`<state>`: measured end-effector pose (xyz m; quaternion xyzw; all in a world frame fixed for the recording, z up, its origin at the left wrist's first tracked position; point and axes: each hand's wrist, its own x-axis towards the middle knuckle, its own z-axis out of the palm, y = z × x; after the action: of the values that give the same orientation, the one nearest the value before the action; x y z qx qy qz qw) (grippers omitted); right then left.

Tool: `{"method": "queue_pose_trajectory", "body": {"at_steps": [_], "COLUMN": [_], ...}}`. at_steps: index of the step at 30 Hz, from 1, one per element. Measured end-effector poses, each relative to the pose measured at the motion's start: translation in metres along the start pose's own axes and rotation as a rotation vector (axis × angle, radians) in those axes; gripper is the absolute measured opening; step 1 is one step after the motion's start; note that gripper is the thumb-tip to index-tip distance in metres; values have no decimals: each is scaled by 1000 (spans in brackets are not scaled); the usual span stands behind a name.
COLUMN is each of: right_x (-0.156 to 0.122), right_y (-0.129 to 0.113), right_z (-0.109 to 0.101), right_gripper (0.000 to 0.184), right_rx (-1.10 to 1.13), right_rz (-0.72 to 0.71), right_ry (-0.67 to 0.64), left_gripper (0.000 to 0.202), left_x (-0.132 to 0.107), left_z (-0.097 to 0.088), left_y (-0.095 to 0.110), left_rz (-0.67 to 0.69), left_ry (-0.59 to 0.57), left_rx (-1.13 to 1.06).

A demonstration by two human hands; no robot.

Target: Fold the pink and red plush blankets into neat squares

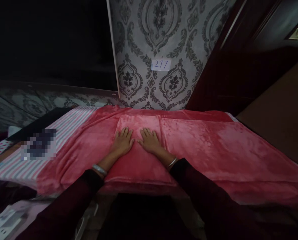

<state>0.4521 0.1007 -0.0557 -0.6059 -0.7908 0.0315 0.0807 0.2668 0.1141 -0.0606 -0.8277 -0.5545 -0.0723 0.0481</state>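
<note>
A pinkish-red plush blanket (199,150) lies spread over a long surface in front of me. In its middle sits a rectangular folded panel (144,170) of the same plush; I cannot tell whether it is a separate piece. Flat on the left part of this panel rests my left hand (124,141), palm down with its fingers spread. My right hand (149,140) presses beside it in the same way, the two thumbs pointing toward each other a short gap apart. Neither hand grips anything.
Striped cloth (66,126) shows at the left, with a blurred dark item (40,143) on it. Behind are a large dark screen (51,43) and patterned wall with a paper label (161,64). A brown panel (279,100) borders the right. A white power strip (10,221) lies lower left.
</note>
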Motion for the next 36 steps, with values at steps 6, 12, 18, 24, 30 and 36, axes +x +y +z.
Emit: {"method": "queue_pose_trajectory", "body": {"at_steps": [6,12,18,24,30,36], "right_x": [-28,-51,-82,-122,-148,-182], "right_y": [49,75,64,52,90,96], "right_z": [-4,-12,-23,-1,19,22], "right_gripper": [69,64,63,56,54,53], "right_rx": [-58,38,158,200,377,540], "right_rz": [130,178,115,-67,-12,-18], "right_ry": [4,-33,-7,-14,194,378], "left_gripper": [63,67,73,67,65,64], "left_x": [5,9,-15,-74,-77,-100], "left_z": [-3,-10,-33,-27,-21,-34], "left_y": [2,-2,-5,16,15,52], "left_rz": [21,27,127,254,248,361], "left_ry": [-13,-98,-242,-245,-207,-84], "left_rx": [-5,-66,-126,-167,-193,-353]}}
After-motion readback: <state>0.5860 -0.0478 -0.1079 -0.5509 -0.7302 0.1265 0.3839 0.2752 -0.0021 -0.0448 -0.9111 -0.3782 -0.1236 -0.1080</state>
